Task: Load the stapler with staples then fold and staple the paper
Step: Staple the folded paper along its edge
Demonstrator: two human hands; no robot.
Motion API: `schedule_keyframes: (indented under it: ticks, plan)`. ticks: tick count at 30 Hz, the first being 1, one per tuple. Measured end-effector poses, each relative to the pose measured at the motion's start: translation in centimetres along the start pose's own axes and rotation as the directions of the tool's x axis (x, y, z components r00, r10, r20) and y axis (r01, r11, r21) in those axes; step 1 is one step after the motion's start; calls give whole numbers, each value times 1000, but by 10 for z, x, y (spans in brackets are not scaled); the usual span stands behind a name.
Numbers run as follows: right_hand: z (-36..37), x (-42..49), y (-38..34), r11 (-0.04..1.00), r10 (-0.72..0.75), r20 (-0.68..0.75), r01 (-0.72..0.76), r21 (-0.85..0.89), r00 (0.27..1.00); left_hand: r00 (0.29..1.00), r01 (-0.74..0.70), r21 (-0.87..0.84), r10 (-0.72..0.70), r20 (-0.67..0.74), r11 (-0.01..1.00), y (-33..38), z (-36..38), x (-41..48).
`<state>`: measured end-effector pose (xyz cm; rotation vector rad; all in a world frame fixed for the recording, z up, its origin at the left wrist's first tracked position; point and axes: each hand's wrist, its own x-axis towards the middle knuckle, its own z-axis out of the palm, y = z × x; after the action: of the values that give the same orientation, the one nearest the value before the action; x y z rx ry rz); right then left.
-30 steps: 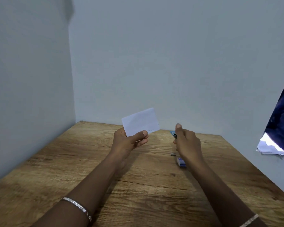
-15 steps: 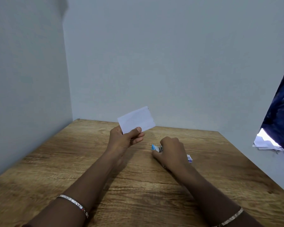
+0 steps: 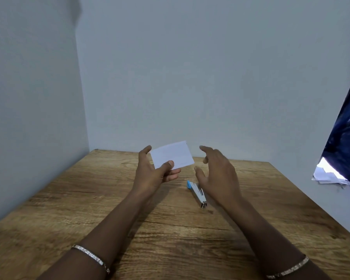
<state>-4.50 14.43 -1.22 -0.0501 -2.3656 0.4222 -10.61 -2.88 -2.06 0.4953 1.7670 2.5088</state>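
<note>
The left hand [image 3: 154,174] is raised above the table [image 3: 89,199] and grips a small folded sheet of white paper [image 3: 173,153]: the thumb presses on the near face at the lower edge, and the fingers support the far face. The paper stands roughly upright, tilted slightly, clear of the table surface. The right hand [image 3: 218,170] hovers just to the right of the paper with fingers spread and slightly curled, holding nothing and not touching the paper. The stapler [image 3: 196,192], white with a blue end, lies flat on the table below the gap between the hands, partly beneath the right palm, closed, blue end pointing away. Each forearm carries a thin bracelet [image 3: 91,256].
</note>
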Motion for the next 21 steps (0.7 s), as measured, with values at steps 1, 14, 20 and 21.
schedule_keyframes:
  ticks: [1,14,20,21]
  plan:
    - [-2,0,-2,996,-77,-19,77,33,997,1000,11,-6,-11,7,1000,-1,0,1]
    - [-1,8,-2,901,13,51,-34,432,999,967,-225,475,255,2,851,8,-4,4]
    - [-1,7,-2,695,128,233,-255,672,964,991,-46,208,18,136,977,12,-3,-4]
    - [-1,7,-2,681,124,244,-262,684,962,991,-10,138,-9,135,990,11,-1,-7]
